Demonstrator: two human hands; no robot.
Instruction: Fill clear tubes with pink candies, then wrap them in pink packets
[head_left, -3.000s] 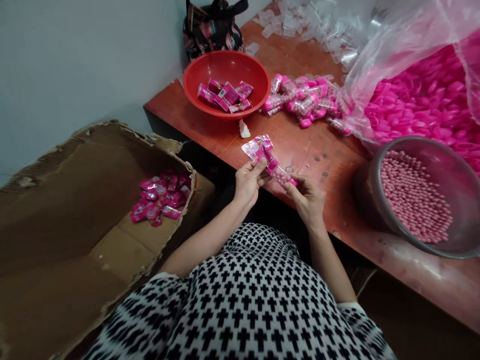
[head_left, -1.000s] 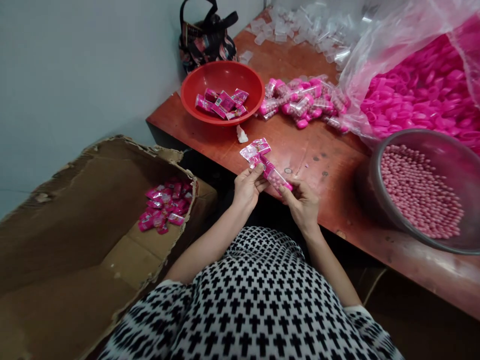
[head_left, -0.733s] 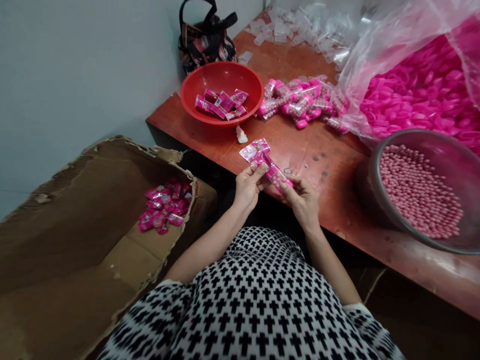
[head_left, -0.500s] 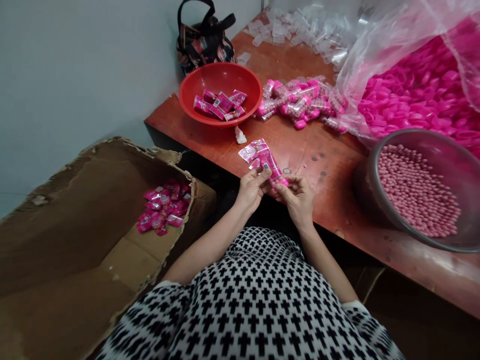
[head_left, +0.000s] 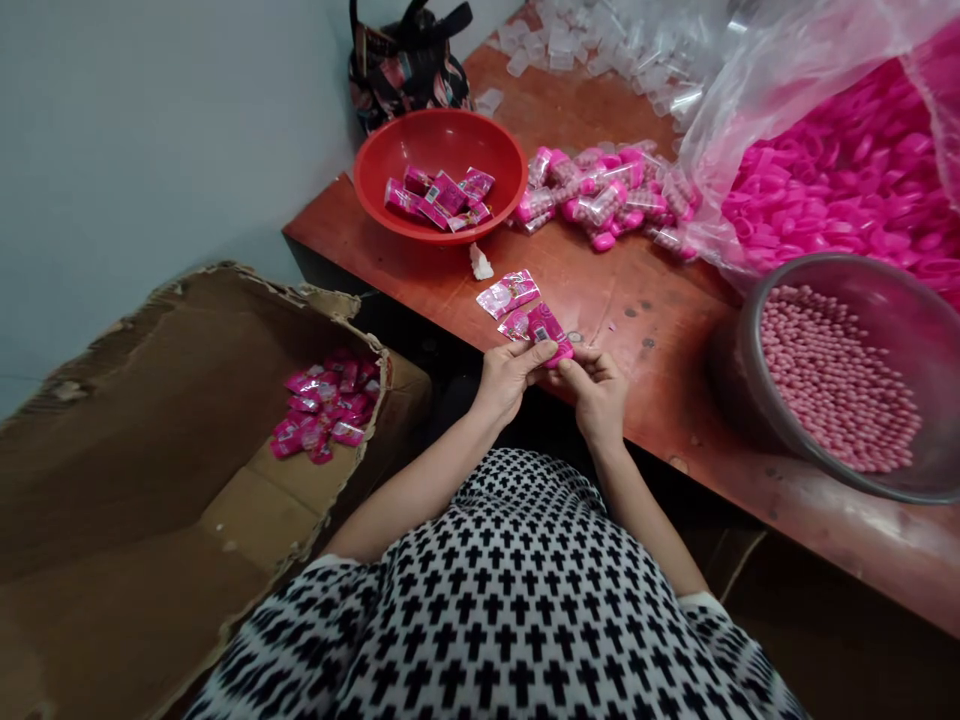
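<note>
At the table's near edge, my left hand (head_left: pixel 511 378) pinches a small pink printed packet (head_left: pixel 546 325) between thumb and fingers. My right hand (head_left: pixel 598 392) grips the packet's lower right end, where bright pink shows; whether a capped tube sits inside is hidden. Just beyond my left fingers, flat pink wrappers (head_left: pixel 508 293) lie on the table. A crumpled white scrap (head_left: pixel 481 262) is a little farther off. Behind it stands a red bowl (head_left: pixel 367 200) with several pink packets (head_left: pixel 448 194) in it.
On the left, a torn cardboard box (head_left: pixel 247 500) holds pink packets (head_left: pixel 326 408). Clear tubes of pink beads with pink caps (head_left: pixel 600 195) lie behind the hands. At right are a grey bowl (head_left: pixel 739 350) of pink beads and a plastic bag (head_left: pixel 720 180) of pink caps. Clear plastic pieces (head_left: pixel 585 45) and a bag (head_left: pixel 409 75) sit behind.
The packet in my hands now stands more clear of the wrappers, its printed face turned up. My left thumb has moved right along it. The view has shifted slightly.
</note>
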